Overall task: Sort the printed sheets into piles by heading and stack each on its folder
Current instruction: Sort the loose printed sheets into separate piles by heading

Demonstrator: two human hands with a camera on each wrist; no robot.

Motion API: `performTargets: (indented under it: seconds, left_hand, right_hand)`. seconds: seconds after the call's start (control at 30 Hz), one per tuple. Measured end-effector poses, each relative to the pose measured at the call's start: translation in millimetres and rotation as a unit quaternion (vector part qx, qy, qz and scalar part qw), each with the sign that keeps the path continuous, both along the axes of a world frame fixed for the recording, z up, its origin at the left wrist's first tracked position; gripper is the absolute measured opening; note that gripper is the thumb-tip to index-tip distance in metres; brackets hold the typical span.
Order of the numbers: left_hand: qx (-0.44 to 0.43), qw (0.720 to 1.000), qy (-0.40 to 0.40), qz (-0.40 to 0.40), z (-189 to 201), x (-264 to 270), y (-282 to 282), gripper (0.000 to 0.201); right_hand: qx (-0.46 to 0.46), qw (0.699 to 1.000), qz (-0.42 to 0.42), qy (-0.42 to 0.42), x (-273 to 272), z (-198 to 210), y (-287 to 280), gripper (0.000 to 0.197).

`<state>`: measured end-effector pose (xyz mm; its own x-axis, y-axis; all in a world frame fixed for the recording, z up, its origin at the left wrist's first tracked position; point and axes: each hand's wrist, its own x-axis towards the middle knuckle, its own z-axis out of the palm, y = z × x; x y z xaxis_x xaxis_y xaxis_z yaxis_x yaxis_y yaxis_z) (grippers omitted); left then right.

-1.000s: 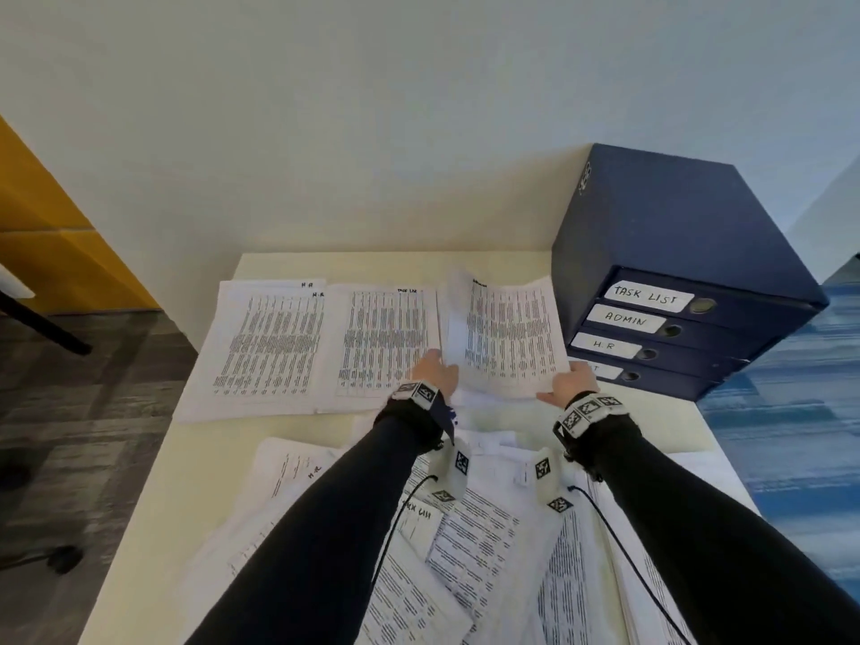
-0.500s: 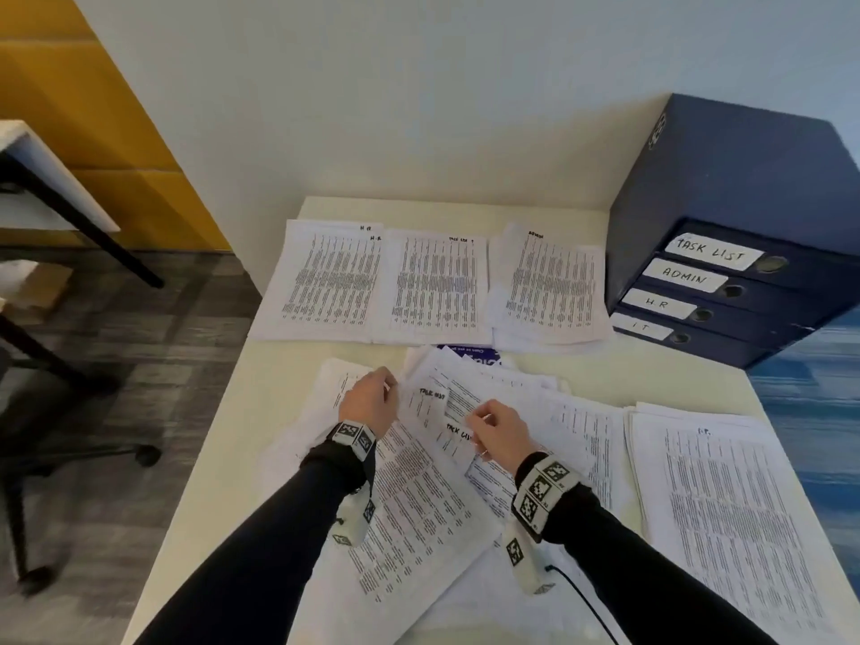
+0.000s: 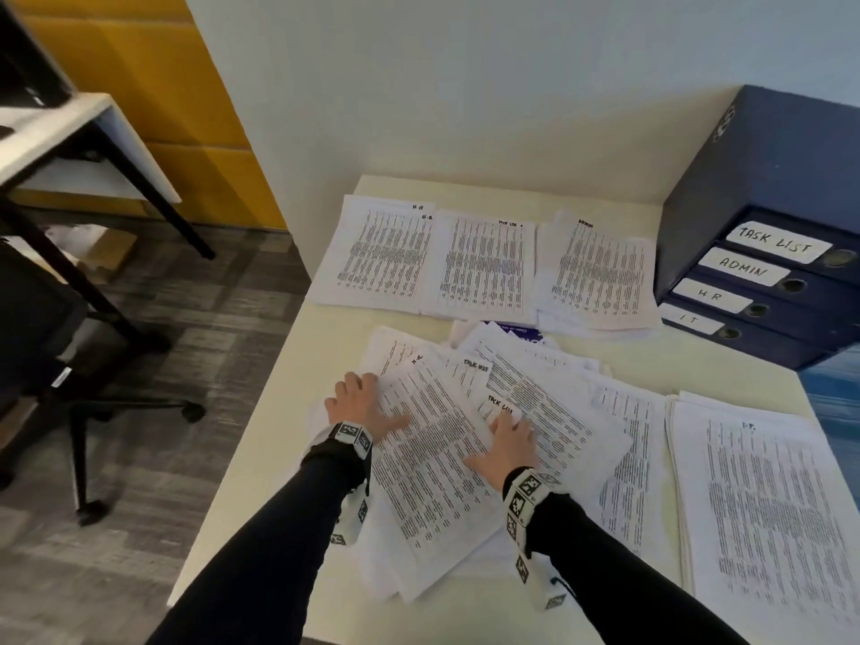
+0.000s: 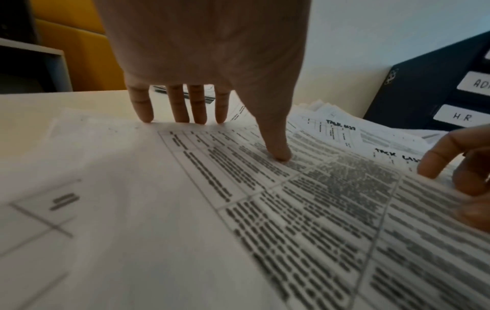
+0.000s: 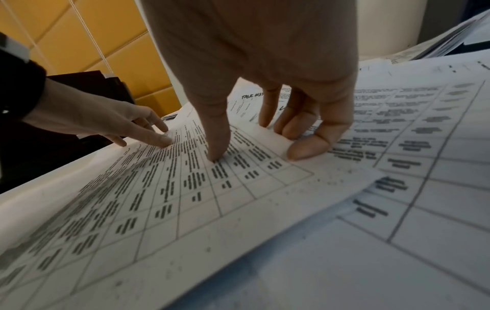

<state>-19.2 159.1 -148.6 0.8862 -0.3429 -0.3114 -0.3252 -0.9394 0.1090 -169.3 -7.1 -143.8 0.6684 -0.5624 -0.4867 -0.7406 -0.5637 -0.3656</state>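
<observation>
Left hand flat, fingers spread, on loose sheets | right hand fingertips pressing same sheets

Table is sitting against the wall. Three piles are lying in a row along the far edge: HR pile at left, task list pile in the middle, admin pile at right, edges touching or overlapping. Folders are stacking up in the far right corner, just right of the admin pile. Unsorted sheets are spreading across the table's centre, nearer than the row. IT pile is lying near right. Left hand is pressing on the unsorted sheets' left side, right hand on their middle. Chair and another desk are standing on the floor to the left.
</observation>
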Motion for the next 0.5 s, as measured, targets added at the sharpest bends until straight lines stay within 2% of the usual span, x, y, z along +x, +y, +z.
performTargets:
  seconds: [0.1, 0.2, 0.37, 0.5]
  left_hand:
    - [0.0, 1.0, -0.014, 0.004, 3, 6, -1, 0.088]
    - [-0.038, 0.999, -0.02, 0.009, 6, 7, -4, 0.074]
    - [-0.08, 0.996, -0.033, -0.013, 2, -3, -5, 0.054]
    - [-0.077, 0.995, -0.046, -0.044, 5, -7, -4, 0.049]
  right_hand:
    - [0.013, 1.0, -0.006, 0.018, 2, -2, -4, 0.08]
    - [0.01, 1.0, -0.009, 0.026, 1, -5, -5, 0.088]
    - [-0.04, 0.999, 0.016, 0.012, -5, -5, 2, 0.081]
    - [-0.063, 0.996, 0.053, 0.016, -7, -4, 7, 0.074]
